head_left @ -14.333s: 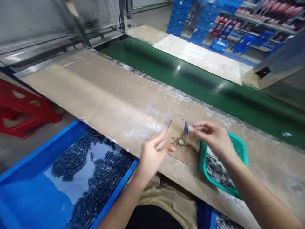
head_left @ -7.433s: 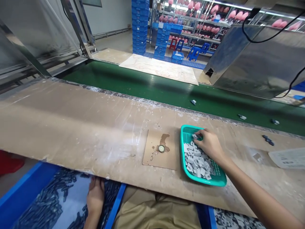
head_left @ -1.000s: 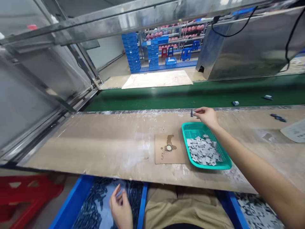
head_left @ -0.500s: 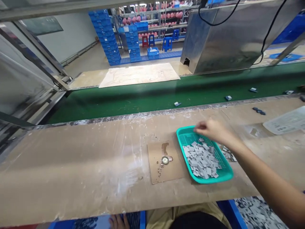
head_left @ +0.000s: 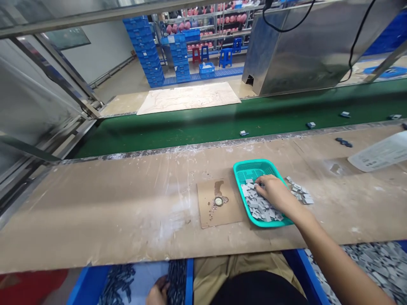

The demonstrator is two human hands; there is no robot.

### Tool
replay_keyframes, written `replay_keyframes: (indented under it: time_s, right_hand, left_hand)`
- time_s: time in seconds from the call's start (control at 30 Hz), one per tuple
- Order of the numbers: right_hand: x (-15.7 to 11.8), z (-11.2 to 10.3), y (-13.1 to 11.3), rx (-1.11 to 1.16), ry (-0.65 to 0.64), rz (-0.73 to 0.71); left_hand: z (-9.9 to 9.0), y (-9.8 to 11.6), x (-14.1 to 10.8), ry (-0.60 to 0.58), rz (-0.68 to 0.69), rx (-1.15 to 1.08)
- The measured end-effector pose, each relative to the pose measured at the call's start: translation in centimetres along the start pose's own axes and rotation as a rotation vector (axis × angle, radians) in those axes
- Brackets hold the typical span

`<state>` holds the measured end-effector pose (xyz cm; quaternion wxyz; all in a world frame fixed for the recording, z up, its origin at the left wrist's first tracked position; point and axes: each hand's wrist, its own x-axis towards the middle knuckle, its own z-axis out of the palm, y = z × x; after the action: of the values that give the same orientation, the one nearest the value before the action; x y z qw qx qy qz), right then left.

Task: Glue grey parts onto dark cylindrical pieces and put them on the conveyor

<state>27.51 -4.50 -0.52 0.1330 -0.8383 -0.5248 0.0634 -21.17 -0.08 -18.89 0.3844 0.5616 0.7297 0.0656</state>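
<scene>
Nearest the person's body, a blue bin (head_left: 81, 289) on the left holds slim dark pieces (head_left: 119, 281) heaped on both sides of a white sheet (head_left: 144, 274). The left hand (head_left: 157, 293) reaches into it, fingers bent beside the right-hand heap; whether they pinch a piece cannot be told. A 2nd blue bin (head_left: 308, 271), to the right of the person's lap, is filled with small grey parts (head_left: 377, 262).

On the worktable (head_left: 127, 216) above, a cardboard square (head_left: 206, 217) carries a round cap (head_left: 218, 201) amid wet stains. Just right of it stands a green basket (head_left: 259, 223), with grey blocks (head_left: 259, 207) covering much of its floor. The right hand (head_left: 272, 190) is inside, fingers curled down at the blocks; whether any is gripped cannot be told.

Loose grey blocks (head_left: 305, 195) lie beside the basket. Farther right are a few dark ovals (head_left: 344, 142) and a translucent container (head_left: 378, 151), its contents unclear.

Beyond, 4 grey-and-dark pieces (head_left: 310, 125) lie spaced along a green belt (head_left: 159, 134). Behind stand 2 stacks of blue crates (head_left: 146, 53).
</scene>
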Motion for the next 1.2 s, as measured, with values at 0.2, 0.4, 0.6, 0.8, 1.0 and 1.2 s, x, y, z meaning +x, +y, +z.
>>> replay_keyframes:
  time_s: [0.2,0.4,0.6,0.8,1.0,1.2]
  right_hand:
    - [-0.7,-0.9,1.2,0.167,-0.064,-0.089]
    - [0.2,-1.7,2.2,0.357,-0.111,-0.078]
    - [-0.4,-3.1,1.4,0.761,-0.031,0.089]
    - [-0.7,-3.2,-3.3,0.808,-0.19,-0.036]
    - [-0.2,-0.2,-8.0,0.552,-0.101,-0.383]
    - [-0.3,2.1,-8.8,0.419,-0.147,-0.479]
  left_hand:
    - [-2.6,2.4,-3.1,0.253,-0.184,-0.214]
    - [-2.0,5.0,-5.3,0.381,-0.268,-0.872]
    - [-1.6,8.3,-6.9,0.303,-0.467,-1.272]
    - [-1.8,12.4,-8.7,0.134,-0.487,-1.622]
    - [-3.2,16.7,-10.7,-0.02,-0.557,-1.727]
    - [-3.4,18.1,-12.3,-0.201,-0.545,-1.649]
